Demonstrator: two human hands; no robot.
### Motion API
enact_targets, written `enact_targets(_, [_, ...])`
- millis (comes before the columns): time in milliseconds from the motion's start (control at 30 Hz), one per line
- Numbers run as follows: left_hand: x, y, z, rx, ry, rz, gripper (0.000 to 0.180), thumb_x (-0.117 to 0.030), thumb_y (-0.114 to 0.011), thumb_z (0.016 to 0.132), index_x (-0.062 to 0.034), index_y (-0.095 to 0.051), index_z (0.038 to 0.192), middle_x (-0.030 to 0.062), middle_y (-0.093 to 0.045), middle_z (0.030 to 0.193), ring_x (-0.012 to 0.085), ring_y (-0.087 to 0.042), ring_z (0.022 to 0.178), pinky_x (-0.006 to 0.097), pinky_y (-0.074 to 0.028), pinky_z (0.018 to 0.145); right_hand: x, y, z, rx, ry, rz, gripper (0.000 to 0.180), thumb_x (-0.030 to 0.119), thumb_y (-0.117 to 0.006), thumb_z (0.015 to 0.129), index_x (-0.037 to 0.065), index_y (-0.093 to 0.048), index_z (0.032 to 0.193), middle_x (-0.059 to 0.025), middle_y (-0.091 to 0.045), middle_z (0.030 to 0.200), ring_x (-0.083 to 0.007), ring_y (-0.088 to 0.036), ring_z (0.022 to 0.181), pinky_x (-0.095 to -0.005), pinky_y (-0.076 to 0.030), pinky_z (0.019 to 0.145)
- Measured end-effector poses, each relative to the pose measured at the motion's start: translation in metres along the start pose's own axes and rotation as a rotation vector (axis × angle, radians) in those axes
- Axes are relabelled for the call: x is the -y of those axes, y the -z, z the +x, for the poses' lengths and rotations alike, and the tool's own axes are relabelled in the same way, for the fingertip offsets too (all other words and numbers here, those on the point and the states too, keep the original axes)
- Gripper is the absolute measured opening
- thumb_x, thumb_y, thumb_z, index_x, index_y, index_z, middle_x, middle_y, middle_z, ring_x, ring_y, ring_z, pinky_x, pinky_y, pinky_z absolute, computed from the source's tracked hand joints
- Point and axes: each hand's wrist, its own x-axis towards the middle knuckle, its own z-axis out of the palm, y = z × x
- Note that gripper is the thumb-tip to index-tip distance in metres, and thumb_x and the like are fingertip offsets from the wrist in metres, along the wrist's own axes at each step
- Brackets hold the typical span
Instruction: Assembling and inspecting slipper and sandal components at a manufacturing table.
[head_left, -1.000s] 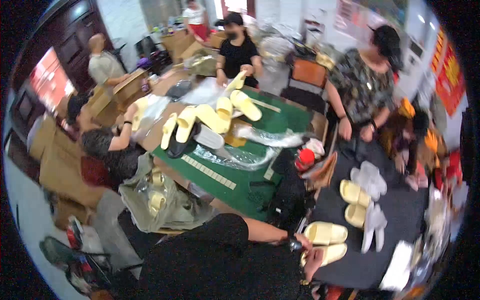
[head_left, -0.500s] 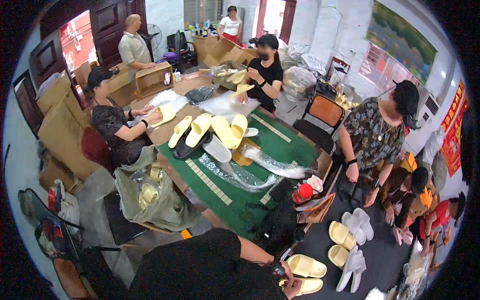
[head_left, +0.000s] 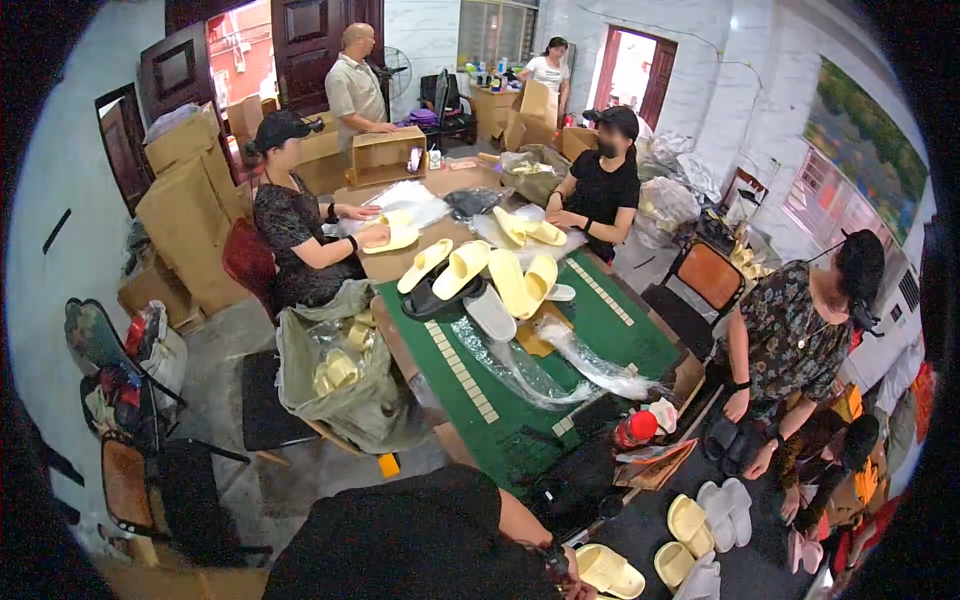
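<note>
My left arm, in a black sleeve and with a dark watch, reaches from the lower edge toward the right. At its end, my left hand (head_left: 576, 586) is partly cut off by the frame, right beside a pale yellow slide slipper (head_left: 611, 572) on a dark worktop (head_left: 640, 530). Whether its fingers grip anything is hidden. My right hand is out of sight. Past that slipper lie more yellow slippers (head_left: 690, 526) and a pair of grey slippers (head_left: 726, 514). Another grey slipper (head_left: 702, 578) is cut by the lower edge.
A green-topped table (head_left: 590, 318) carries yellow, black and grey slippers, plastic bags and a red-lidded jar (head_left: 636, 430). Co-workers sit or stand around it; one at right has hands by black slippers (head_left: 734, 444). A sack (head_left: 355, 405) and chairs stand at left.
The whole scene has shifted right and slightly down as my head turned left. My left hand sits lower, partly out of frame. The far co-worker's yellow slippers now rest on the table.
</note>
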Motion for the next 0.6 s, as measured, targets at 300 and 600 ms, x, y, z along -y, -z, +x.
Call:
enact_targets(300, [0.030,-0.011,0.014,-0.037,-0.031,-0.009,0.030,-0.030,-0.068,0.075,-0.0004,-0.068,0.082,0.0016,-0.066,0.074,0.0110,-0.058,0.066,0.029,-0.046,0.058,-0.119,-0.024,0.054,0.163,0.442,0.162,0.004,0.005,-0.054,0.089,0.001,-0.054,0.090,-0.0012,-0.050,0.068,-0.0063,-0.046,0.062,-0.0235,-0.040,0.056])
enact_targets(600, [-0.143,0.030,0.063,0.577,0.252,0.049,0.013,-0.015,-0.052,0.085,-0.0029,-0.053,0.079,0.0055,-0.061,0.072,0.0130,-0.058,0.068,0.029,-0.046,0.063,-0.023,0.030,0.006,-0.234,0.320,0.136,0.051,-0.005,-0.063,0.072,0.005,-0.050,0.120,-0.0111,-0.047,0.127,-0.0224,-0.057,0.090,-0.0273,-0.048,0.064])
